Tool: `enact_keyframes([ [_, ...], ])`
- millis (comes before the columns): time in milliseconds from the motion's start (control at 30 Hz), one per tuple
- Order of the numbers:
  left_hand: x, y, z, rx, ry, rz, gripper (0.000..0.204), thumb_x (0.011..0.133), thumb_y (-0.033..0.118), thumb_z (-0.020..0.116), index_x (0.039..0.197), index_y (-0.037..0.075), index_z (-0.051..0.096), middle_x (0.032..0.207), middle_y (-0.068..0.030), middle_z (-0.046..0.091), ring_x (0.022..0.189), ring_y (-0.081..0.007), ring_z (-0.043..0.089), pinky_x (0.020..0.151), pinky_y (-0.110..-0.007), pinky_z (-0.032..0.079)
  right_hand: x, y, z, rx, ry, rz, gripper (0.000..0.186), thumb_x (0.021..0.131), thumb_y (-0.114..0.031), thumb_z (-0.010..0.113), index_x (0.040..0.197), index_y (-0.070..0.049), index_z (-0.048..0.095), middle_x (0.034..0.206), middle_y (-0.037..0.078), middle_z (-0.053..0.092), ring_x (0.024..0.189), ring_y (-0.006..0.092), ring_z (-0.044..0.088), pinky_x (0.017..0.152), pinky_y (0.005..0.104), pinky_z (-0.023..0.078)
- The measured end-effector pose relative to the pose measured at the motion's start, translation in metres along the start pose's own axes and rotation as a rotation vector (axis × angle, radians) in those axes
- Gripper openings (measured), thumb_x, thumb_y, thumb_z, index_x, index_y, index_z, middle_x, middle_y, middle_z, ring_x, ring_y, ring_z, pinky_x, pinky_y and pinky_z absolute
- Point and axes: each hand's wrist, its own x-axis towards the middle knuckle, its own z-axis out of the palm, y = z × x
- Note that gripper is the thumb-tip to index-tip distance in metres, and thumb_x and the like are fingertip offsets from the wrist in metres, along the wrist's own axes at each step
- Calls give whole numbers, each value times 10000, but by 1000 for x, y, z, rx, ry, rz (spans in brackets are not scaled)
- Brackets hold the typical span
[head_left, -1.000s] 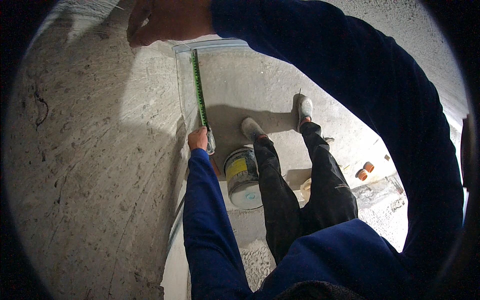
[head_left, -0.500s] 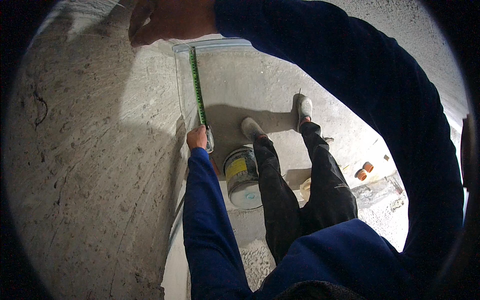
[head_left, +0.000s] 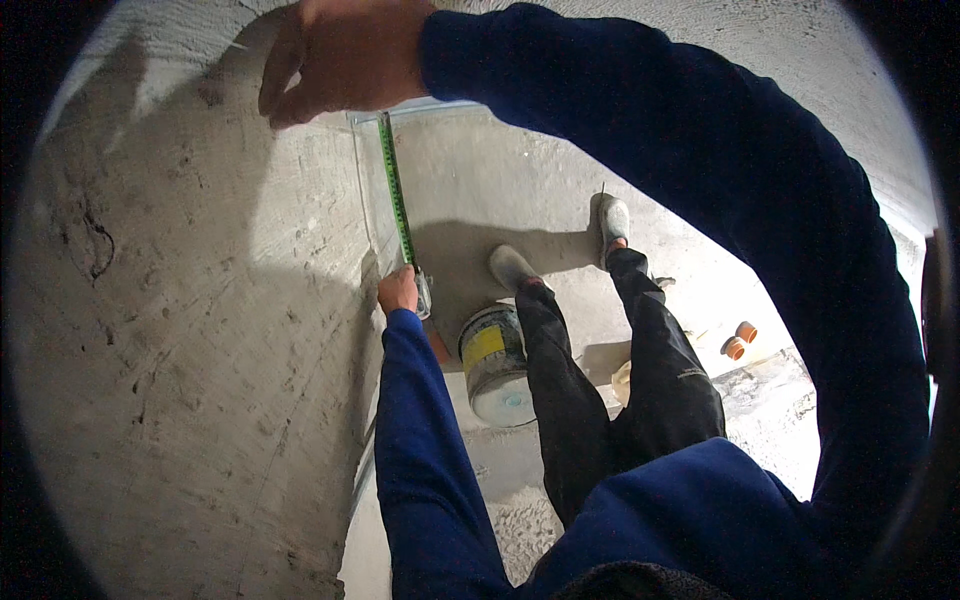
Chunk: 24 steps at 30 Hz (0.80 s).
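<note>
My left hand (head_left: 398, 290) is closed around a tape measure (head_left: 424, 297) low beside the left wall. From its case a green tape blade (head_left: 394, 185) runs away from me to a pale metal strip (head_left: 440, 105) along the foot of the far wall. Up at the top left, much closer to the camera, my right hand (head_left: 355, 55) is bent with finger and thumb pinched together against or near the wall. Anything between those fingertips is too small to make out. The right forearm partly covers the strip.
A dark bucket (head_left: 490, 345) with a yellow label stands beside my legs. Orange pipe pieces (head_left: 736, 348) lie on the floor to the right. The rough concrete wall (head_left: 200, 350) rises along my left. My pale shoes (head_left: 512, 267) rest on the grey floor (head_left: 480, 180).
My right hand has shifted slightly down in the picture, its finger and thumb still together. The whole view has tilted a little; the left hand keeps its hold on the tape measure.
</note>
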Motion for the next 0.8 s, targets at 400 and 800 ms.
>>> enact_keyframes([
  [400,-9,25,-28,0,-62,-60,354,797,325,524,895,18,672,908,-203,650,856,-368,617,766,-397,469,-26,-6,-36,606,-202,394,276,788,-378,640,983,-191,694,902,42,683,821,171,658,745,302,535],
  [800,4,0,-27,-69,-94,-78,397,794,298,524,909,-64,640,941,-218,645,877,-344,619,787,-374,463,-26,-5,-35,536,-105,319,224,754,-332,643,962,-270,696,903,-6,678,845,201,645,744,344,531],
])
